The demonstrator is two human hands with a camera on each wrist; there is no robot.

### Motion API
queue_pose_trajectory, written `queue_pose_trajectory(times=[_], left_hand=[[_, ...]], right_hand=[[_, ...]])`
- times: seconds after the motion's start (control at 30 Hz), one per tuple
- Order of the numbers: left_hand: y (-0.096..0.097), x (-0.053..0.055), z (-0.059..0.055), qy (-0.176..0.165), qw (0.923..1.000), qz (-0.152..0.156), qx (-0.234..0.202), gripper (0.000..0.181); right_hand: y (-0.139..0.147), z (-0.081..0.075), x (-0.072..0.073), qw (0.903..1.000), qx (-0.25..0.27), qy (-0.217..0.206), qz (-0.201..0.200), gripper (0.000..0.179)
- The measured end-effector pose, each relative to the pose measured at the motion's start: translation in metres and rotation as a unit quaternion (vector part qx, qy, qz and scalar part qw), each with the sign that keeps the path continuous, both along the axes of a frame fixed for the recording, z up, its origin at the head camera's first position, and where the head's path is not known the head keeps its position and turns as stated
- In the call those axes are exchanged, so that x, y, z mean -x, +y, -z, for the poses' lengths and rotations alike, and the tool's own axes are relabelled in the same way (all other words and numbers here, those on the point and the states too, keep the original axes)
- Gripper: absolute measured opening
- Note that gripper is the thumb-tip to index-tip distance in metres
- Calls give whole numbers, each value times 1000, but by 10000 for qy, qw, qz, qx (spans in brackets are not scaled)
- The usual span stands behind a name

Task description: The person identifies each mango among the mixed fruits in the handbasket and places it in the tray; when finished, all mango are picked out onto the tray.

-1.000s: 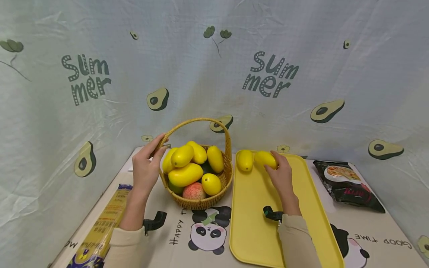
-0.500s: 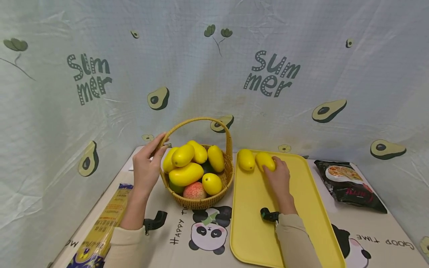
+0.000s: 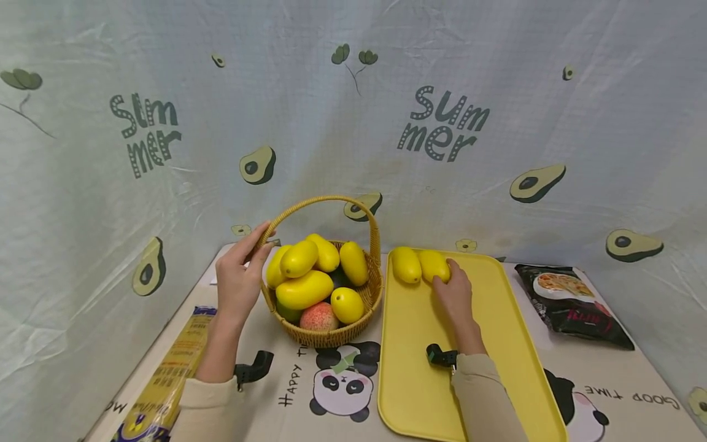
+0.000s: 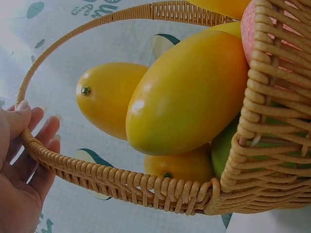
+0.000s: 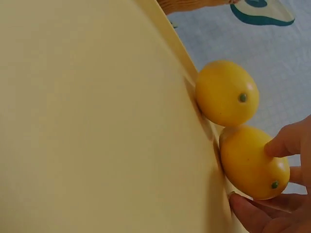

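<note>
My left hand holds the left side of the arched handle of a wicker basket, thumb and fingers about it. Heaped in the basket are several yellow mangoes, a pinkish-red peach and some green fruit, mostly covered. At the far end of a yellow tray, my right hand grips a mango with thumb and fingers on either side. Right beside it on the tray lies another mango, to its left.
A black food packet lies right of the tray. Along the left edge of the table is a long yellow packet, partly behind my left forearm. A pale printed curtain hangs behind and at the sides.
My right hand has shifted left and turned its mango from slanting sideways to lie more nearly parallel, right up beside the other mango. The left hand stays on the handle.
</note>
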State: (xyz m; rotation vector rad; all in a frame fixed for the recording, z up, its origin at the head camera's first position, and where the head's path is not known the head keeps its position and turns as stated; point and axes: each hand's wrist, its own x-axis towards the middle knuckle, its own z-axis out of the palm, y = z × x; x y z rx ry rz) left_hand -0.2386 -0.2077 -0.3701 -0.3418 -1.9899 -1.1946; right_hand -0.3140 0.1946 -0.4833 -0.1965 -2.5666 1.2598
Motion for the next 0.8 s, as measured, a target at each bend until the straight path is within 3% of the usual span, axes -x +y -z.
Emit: queue_pose_trajectory(times=[0.23, 0.4, 0.6, 0.8], left_hand=[[0, -1, 0, 34, 10000, -5, 7, 44], [-1, -1, 1, 82, 10000, -16, 31, 44], [-1, 0, 2, 110, 9999, -5, 75, 44], [-1, -1, 2, 131, 9999, -17, 80, 45]], right_hand=[[-1, -3, -3, 10000, -51, -64, 22, 61], [-1, -4, -6, 9997, -144, 116, 144, 60], [-5, -11, -9, 9962, -169, 817, 253, 53], [-14, -20, -12, 9868, 49, 1602, -219, 48]])
